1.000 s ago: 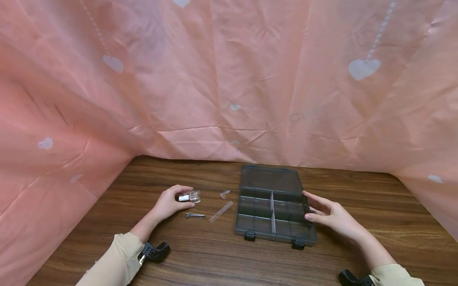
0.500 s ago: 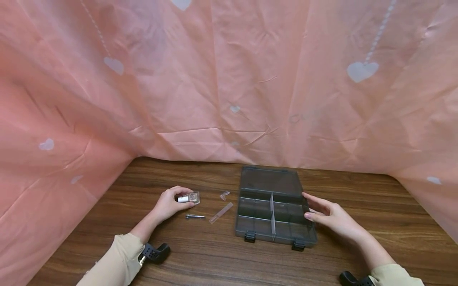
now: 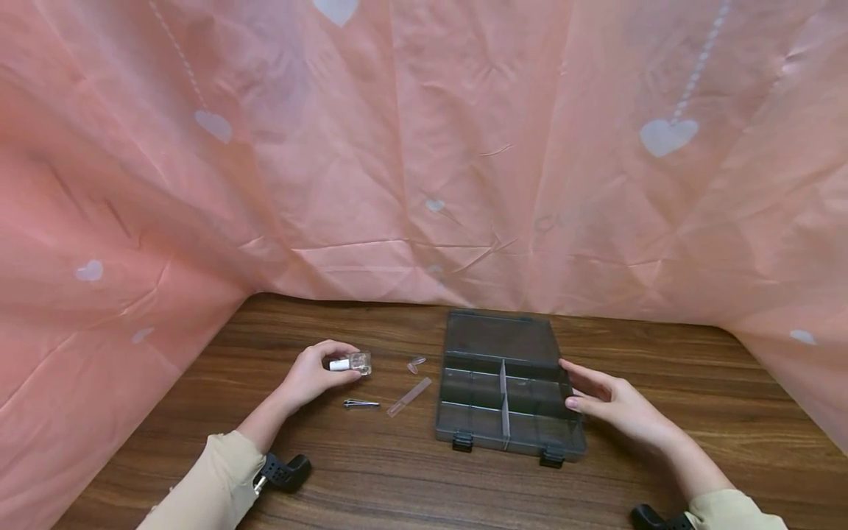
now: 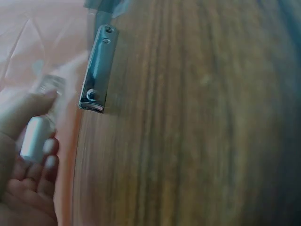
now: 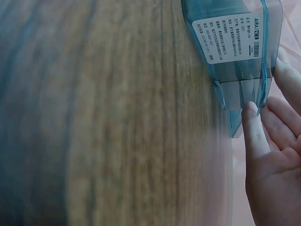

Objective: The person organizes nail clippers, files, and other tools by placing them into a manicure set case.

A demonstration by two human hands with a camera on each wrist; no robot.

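Wood-grain table [image 3: 371,478], pink heart-print sheet [image 3: 424,147] behind. Our left grip [image 3: 310,377] pinches a small bottle [image 3: 351,363]; right grip [image 3: 612,407], fingers relaxed, touches the compartment box [image 3: 506,386]. Wrist views blurred.

Salmon-pink backdrop sheet [image 3: 424,147] printed with pale hearts; dark brown wood-grain counter [image 3: 371,478]; smoke-grey translucent organiser box [image 3: 506,386] with black latches; clear small bottle [image 3: 351,362], white cap; beige sleeves [image 3: 212,489].

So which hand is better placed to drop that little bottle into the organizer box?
Left, probably. The left hand already grips the small clear bottle, just left of the open organizer box. The right hand rests against the box's right edge, steadying it, with the box between it and the bottle.
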